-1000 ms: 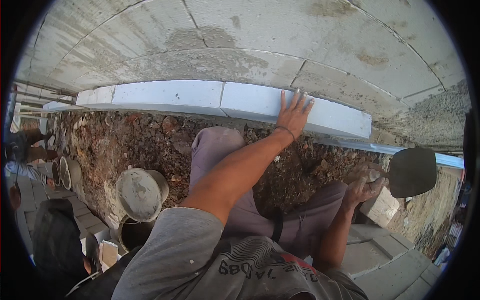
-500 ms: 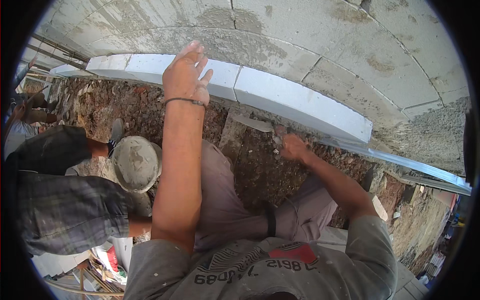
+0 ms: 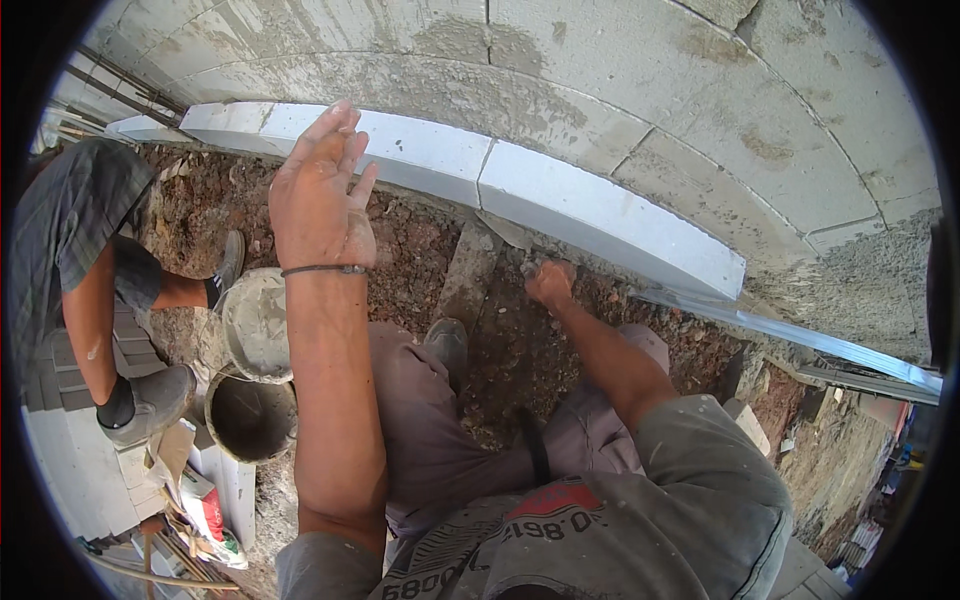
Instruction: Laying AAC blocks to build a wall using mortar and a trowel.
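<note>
My left hand (image 3: 325,205) is raised over the row of white blocks (image 3: 600,205), its fingers stretched out and holding nothing. I cannot tell whether it touches the blocks. Lower and to the right, my right hand (image 3: 551,284) is closed around a trowel (image 3: 506,230). The trowel's blade points left, close along the lower edge of the blocks, and is partly hidden there. Its handle is mostly covered by my fingers. The blocks form a line at the foot of a grey block wall (image 3: 560,100) with rough mortar smears.
On the left are a bucket of grey mortar (image 3: 258,330) and a dark bucket (image 3: 250,415). A co-worker's shoe (image 3: 150,405) stands beside them. A long metal bar (image 3: 830,340) extends right from the blocks. Rough soil (image 3: 400,250) lies below the row.
My left hand has shifted left and slightly down. My right hand and the trowel have moved left. The co-worker's legs have moved, and the dark bucket has come into view.
</note>
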`<state>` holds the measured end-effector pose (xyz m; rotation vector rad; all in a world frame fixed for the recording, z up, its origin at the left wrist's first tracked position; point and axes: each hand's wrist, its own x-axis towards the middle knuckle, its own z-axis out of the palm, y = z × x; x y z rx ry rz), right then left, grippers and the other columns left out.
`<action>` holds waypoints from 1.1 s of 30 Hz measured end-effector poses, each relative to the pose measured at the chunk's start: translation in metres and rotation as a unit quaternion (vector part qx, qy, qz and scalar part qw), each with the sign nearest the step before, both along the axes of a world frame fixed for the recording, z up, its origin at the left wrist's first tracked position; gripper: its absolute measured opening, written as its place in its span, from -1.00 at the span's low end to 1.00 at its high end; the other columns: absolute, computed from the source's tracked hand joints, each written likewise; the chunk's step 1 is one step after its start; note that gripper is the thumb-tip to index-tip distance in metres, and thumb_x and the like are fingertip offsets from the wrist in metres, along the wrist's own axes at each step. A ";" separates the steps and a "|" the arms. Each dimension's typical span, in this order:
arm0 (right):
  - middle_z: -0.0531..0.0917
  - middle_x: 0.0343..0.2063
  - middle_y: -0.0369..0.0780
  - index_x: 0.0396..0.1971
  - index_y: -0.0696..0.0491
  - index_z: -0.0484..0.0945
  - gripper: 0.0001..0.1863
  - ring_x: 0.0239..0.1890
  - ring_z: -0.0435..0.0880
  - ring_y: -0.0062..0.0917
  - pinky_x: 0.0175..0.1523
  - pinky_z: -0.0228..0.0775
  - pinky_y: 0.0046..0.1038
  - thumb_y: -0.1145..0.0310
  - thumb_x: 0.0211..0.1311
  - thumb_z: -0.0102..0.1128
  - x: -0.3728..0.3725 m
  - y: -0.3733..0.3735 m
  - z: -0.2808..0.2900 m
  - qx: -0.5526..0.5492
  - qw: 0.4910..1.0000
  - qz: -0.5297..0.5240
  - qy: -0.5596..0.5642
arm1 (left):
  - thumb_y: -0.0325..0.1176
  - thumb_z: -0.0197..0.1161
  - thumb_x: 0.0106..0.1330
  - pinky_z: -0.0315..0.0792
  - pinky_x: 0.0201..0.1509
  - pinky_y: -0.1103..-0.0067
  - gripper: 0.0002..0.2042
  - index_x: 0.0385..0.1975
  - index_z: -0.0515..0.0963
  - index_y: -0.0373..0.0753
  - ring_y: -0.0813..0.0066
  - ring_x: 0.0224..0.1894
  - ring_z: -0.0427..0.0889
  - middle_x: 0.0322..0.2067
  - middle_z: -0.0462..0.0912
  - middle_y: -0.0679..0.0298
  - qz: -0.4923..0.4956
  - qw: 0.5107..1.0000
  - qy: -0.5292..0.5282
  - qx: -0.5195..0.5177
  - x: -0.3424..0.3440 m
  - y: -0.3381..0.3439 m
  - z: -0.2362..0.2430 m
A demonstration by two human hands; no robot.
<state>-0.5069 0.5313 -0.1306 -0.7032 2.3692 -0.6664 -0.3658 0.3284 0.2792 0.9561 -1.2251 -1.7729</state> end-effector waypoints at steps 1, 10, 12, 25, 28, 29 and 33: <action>0.69 -0.19 0.13 -0.16 0.23 0.61 -0.56 -0.08 0.68 0.03 0.04 0.53 -0.11 0.19 0.06 0.25 -0.013 0.007 0.002 0.029 1.000 0.003 0.004 | -0.40 -0.08 0.50 0.15 0.46 0.19 -0.56 0.34 0.33 -0.38 0.06 0.38 0.30 0.34 0.36 0.00 -0.008 1.000 0.007 0.002 -0.005 0.002 0.000; 0.70 -0.18 0.11 -0.14 0.21 0.62 -0.53 -0.04 0.69 -0.02 0.08 0.52 -0.11 0.21 -0.05 0.26 -0.023 0.015 0.041 0.072 0.994 -0.082 0.024 | -0.35 -0.03 0.51 0.14 0.46 0.17 -0.55 0.33 0.33 -0.39 0.06 0.37 0.32 0.32 0.40 -0.01 -0.004 1.000 0.021 0.008 -0.008 0.009 0.002; 0.71 -0.20 0.10 -0.17 0.21 0.63 -0.54 -0.04 0.69 -0.03 0.08 0.53 -0.12 0.21 -0.05 0.28 -0.015 0.017 0.045 0.089 0.994 -0.060 0.034 | -0.45 0.07 0.43 0.29 0.30 0.26 -0.68 0.13 0.54 -0.34 0.24 0.18 0.52 0.14 0.58 0.08 0.031 0.997 0.050 0.047 -0.008 0.007 0.001; 0.70 -0.31 0.08 -0.36 0.19 0.65 -0.61 -0.11 0.67 -0.02 0.08 0.52 -0.09 0.12 0.07 0.17 -0.042 0.077 0.108 0.106 0.947 0.281 0.118 | -0.43 0.17 0.39 0.34 0.20 0.33 -0.72 0.07 0.59 -0.25 0.29 0.14 0.55 0.07 0.65 0.18 -0.021 0.997 0.065 0.029 -0.059 0.043 -0.012; 0.74 -0.33 0.02 -0.29 0.10 0.73 -0.56 -0.21 0.75 -0.07 -0.02 0.60 -0.09 0.07 -0.10 0.32 -0.037 0.125 0.114 0.125 0.946 0.256 0.158 | -0.43 0.20 0.35 0.38 0.16 0.44 -0.67 0.10 0.58 -0.30 0.44 0.07 0.58 0.06 0.66 0.20 -0.108 0.991 0.074 0.019 -0.080 0.063 -0.032; 0.74 -0.29 0.03 -0.14 0.06 0.71 -0.49 -0.18 0.74 -0.06 0.02 0.59 -0.11 0.07 -0.12 0.34 -0.037 0.137 0.114 0.190 0.930 0.283 0.136 | -0.45 0.20 0.33 0.39 0.10 0.51 -0.66 0.10 0.58 -0.33 0.52 0.05 0.57 0.07 0.66 0.21 -0.129 0.989 0.076 0.018 -0.086 0.072 -0.039; 0.72 -0.20 0.01 -0.16 0.08 0.68 -0.52 -0.03 0.69 -0.09 0.14 0.52 -0.14 0.13 -0.11 0.38 -0.025 0.167 0.087 0.168 0.928 0.273 0.190 | -0.45 0.20 0.33 0.42 -0.05 0.59 -0.71 0.04 0.62 -0.28 0.58 -0.03 0.58 -0.01 0.69 0.31 -0.243 0.968 0.059 0.017 -0.099 0.099 -0.053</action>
